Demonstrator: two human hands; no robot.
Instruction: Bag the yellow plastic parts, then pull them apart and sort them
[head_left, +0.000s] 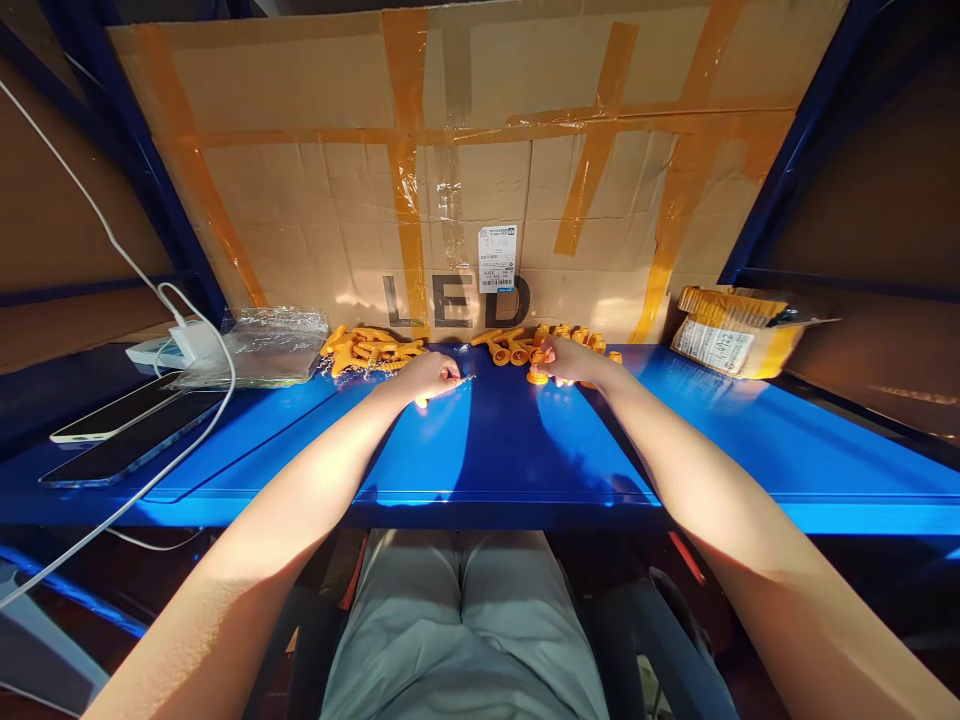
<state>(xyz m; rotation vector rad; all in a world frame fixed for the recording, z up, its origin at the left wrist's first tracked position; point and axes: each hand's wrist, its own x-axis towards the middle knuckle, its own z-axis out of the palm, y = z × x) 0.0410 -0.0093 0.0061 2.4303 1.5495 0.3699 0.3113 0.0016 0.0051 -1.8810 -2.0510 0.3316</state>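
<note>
My left hand (433,377) is closed over the blue shelf top, its fingers curled, with a small bit of orange showing under it; what it grips is too small to make out. Just behind it lies a pile of orange plastic parts (367,350) with small shiny pieces around it. My right hand (564,361) pinches an orange round-based part (538,368), which stands upright near the blue surface. Behind and beside this hand are several similar orange parts (581,336), and more orange pieces (504,344) lie to its left.
At the left, two phones (127,430), a white charger (196,340) with a cable and clear plastic bags (262,345) lie on the blue shelf (502,450). A small taped box (735,335) sits at the right. A large cardboard sheet (330,220) stands behind.
</note>
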